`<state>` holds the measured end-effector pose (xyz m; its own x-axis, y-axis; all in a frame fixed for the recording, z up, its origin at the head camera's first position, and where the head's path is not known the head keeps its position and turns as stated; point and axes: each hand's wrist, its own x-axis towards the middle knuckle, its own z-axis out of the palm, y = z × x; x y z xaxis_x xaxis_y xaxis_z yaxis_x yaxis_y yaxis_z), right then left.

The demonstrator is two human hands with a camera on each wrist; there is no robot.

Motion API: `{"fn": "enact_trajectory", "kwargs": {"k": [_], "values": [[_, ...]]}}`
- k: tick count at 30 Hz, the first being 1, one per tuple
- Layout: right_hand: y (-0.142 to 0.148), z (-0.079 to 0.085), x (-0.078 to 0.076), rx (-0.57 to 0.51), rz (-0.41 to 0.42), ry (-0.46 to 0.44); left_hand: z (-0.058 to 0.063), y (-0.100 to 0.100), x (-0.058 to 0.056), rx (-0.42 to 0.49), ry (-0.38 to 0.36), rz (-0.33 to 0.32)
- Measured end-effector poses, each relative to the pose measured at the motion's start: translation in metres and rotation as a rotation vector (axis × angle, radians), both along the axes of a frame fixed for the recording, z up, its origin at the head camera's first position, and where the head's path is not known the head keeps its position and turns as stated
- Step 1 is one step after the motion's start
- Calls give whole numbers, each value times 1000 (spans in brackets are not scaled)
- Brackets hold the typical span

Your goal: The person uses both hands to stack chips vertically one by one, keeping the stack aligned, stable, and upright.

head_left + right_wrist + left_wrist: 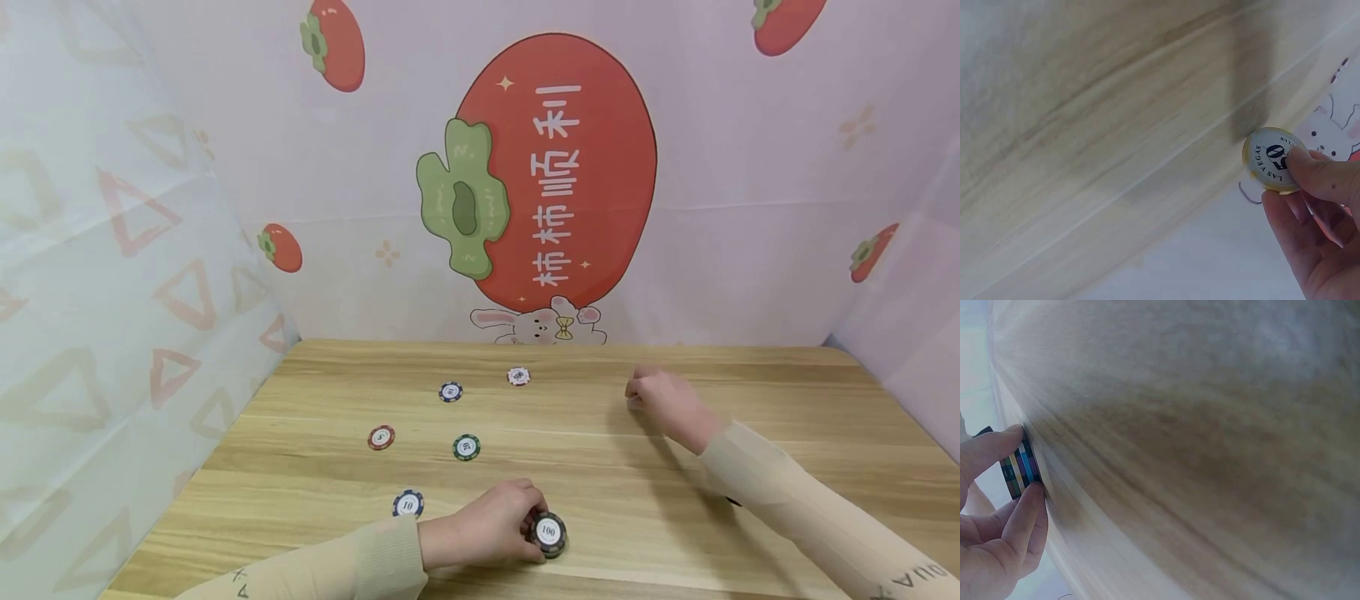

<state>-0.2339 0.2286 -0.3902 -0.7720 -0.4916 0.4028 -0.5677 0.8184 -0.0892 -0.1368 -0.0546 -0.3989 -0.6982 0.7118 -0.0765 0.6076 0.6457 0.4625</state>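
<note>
My left hand grips a short stack of poker chips at the front middle of the table, with a black 100 chip on top. In the left wrist view, thumb and fingers clasp the stack by its edges, and several coloured layers show. Toward the back right, my right hand is over the table. The right wrist view shows it pinching a white poker chip with a yellow rim, marked 50, tilted on edge close to the wood; whether it touches the table I cannot tell.
Left of the stack lie a blue 10 chip, a green 20 chip and a red 5 chip. Farther back are another blue chip and a white chip. A printed cloth hangs behind the table.
</note>
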Motion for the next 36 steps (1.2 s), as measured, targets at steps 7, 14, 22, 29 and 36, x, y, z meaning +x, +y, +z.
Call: {"fn": "enact_trajectory", "kwargs": {"k": [7,14,22,29,36], "values": [[-15,6,19,-53,47,-67,1,0,0,-24,24,-4],[-36,11,38,-120,64,-115,2,0,0,-34,23,-5],[-56,19,57,-230,69,-285,2,0,-1,-36,27,-11],[-69,24,71,-329,67,-432,0,-1,0,-31,54,-22],[-75,22,78,-463,131,-593,1,-1,-1,-32,59,-29]]}}
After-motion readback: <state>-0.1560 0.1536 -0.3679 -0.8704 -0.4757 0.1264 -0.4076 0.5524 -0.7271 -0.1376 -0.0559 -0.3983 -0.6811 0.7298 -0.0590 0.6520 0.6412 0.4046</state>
